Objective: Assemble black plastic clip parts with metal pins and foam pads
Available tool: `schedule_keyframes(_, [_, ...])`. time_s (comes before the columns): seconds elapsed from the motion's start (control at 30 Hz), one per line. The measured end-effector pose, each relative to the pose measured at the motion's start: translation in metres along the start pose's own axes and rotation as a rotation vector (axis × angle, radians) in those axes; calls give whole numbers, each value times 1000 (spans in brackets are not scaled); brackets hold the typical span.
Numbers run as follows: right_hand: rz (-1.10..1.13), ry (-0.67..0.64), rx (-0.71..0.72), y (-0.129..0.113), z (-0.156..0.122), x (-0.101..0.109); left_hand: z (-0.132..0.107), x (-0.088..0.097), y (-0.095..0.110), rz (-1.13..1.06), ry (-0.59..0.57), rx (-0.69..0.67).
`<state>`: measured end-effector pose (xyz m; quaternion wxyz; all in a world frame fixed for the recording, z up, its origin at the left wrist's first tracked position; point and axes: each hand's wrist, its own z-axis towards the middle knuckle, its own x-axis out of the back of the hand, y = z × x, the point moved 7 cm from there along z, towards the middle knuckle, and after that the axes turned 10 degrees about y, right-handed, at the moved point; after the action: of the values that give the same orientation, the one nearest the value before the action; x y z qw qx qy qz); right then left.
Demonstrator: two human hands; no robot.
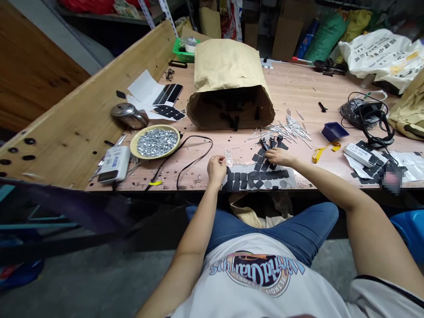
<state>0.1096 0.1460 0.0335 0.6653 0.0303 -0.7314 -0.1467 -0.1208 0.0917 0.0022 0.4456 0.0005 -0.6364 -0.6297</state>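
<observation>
The left hand (pixel 217 170) has its fingers close together beside a little pile of tiny silver bits (pixel 228 157). I cannot tell if it holds anything. The right hand (pixel 280 156) reaches down at some small black plastic pieces (pixel 264 143), just past the flat black pads (pixel 244 176). Its grip is too small to tell. The big brown paper bag (pixel 228 64) stands behind.

The tabletop (pixel 288 88) is bright, the floor (pixel 106 282) dim, the view's edges stretched.
</observation>
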Motion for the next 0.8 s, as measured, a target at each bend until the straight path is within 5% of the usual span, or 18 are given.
schedule_keyframes(0.13, [103,58,17,3,4,2,5,-28,9,103,-95,-62])
schedule_keyframes(0.37, [347,224,-316,3,10,34,10,-36,13,-290,57,24])
schedule_keyframes(0.57, [325,331,-632,-37,19,57,-20,-46,26,-852,-210,359])
schedule_keyframes(0.8, [314,135,-890,-60,18,67,-54,-48,45,-1125,-332,443])
